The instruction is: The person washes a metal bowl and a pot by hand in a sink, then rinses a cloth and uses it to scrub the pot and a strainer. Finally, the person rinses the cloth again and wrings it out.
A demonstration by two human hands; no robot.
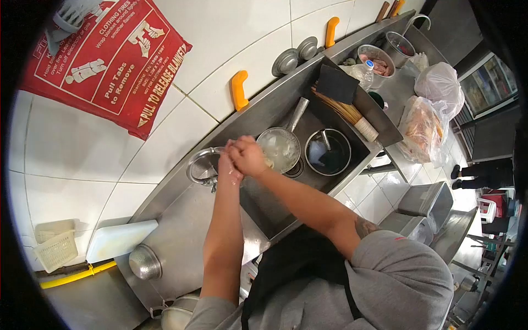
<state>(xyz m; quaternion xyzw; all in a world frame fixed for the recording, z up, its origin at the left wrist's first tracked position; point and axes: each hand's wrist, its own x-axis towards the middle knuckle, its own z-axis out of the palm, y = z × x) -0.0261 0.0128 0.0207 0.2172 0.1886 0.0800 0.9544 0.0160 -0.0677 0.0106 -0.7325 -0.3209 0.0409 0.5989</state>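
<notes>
My right hand (247, 155) is closed over my left hand (229, 166), the two pressed together beside the curved metal tap (193, 163). Wet, shiny skin shows on my left wrist; the fingers of that hand are mostly covered. Just right of my hands, in the steel sink (261, 206), sits a long-handled metal pan (281, 147) with cloudy water in it. Beyond it stands a round metal pot (336, 165) with dark liquid and a utensil leaning inside.
A bamboo brush (344, 111) lies partly under a dark sheet (336, 84) at the sink's far end. Further right are a bowl of meat (380, 64) and bagged food (422, 131). A white board (121, 240) and perforated metal bowl (144, 263) sit at left. Another person's legs (484, 175) appear far right.
</notes>
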